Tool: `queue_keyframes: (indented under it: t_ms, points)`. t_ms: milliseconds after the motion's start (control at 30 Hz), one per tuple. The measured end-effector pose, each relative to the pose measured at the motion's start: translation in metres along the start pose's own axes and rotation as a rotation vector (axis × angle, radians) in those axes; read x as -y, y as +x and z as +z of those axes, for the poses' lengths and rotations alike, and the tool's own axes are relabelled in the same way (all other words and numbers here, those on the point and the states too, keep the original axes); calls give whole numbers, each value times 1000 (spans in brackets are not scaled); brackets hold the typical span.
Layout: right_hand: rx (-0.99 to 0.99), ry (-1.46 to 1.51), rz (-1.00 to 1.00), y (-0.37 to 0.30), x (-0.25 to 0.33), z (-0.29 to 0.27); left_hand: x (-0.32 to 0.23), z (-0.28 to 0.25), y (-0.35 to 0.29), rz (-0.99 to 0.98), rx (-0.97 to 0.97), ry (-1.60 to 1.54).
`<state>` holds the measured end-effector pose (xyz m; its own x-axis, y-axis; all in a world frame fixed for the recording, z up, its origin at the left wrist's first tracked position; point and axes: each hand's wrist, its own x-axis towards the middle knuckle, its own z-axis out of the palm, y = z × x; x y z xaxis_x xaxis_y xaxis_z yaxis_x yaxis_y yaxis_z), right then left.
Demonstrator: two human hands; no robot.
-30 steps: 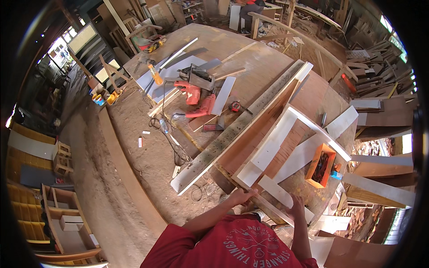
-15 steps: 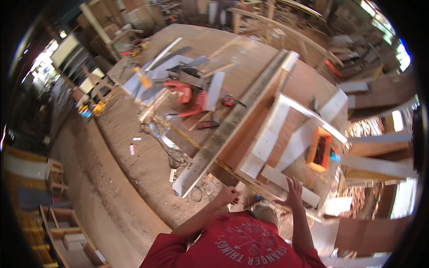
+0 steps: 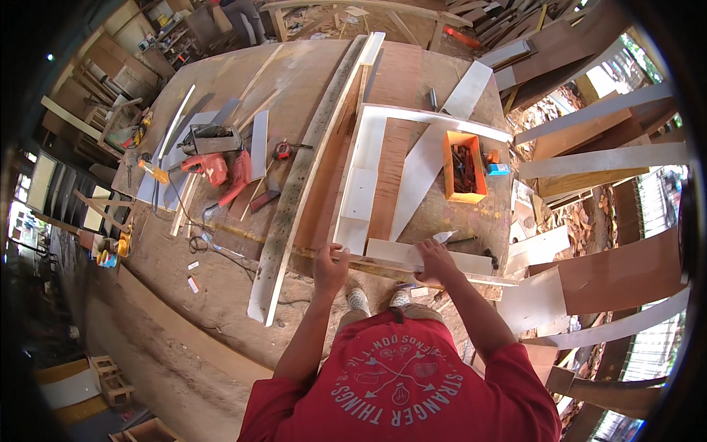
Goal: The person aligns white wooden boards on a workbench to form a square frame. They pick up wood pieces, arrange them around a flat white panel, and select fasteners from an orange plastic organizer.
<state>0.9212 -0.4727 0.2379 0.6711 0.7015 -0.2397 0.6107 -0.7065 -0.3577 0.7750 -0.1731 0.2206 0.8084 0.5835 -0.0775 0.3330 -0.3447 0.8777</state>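
Observation:
My left hand (image 3: 331, 269) is closed, fingers curled, at the near end of an L-shaped white-faced panel piece (image 3: 356, 209); what lies inside its fingers is hidden. Along the table's near edge lies a short white strip of board (image 3: 394, 253). My right hand (image 3: 436, 263) wraps over this strip, with fingers bent across it. Left of my left hand, a long narrow board (image 3: 294, 199) with a speckled face runs away from me and juts past the table's near edge. Between it and the panel shows bare reddish plywood (image 3: 322, 210).
An orange box of tools (image 3: 477, 188) stands at the right, near a blue carton (image 3: 498, 169). Further left lie a red power tool (image 3: 206, 168), a tape measure (image 3: 282, 150) and a loose cord (image 3: 197, 241). Board offcuts (image 3: 589, 265) are stacked to the right of the worktable (image 3: 309, 74).
My view has turned and steadied over the table. Both hands have come to its near edge: the left to the panel's end, the right from spread fingers onto the white strip.

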Motion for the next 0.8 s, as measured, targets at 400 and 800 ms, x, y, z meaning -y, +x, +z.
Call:
queue_keyframes:
  t_ms: [400,800]
  points:
    - [-48,204,-99,27,-15,-2,-10,32,25,10,-57,388]
    - [392,412,62,48,-17,-14,-5,25,37,-129,97,356]
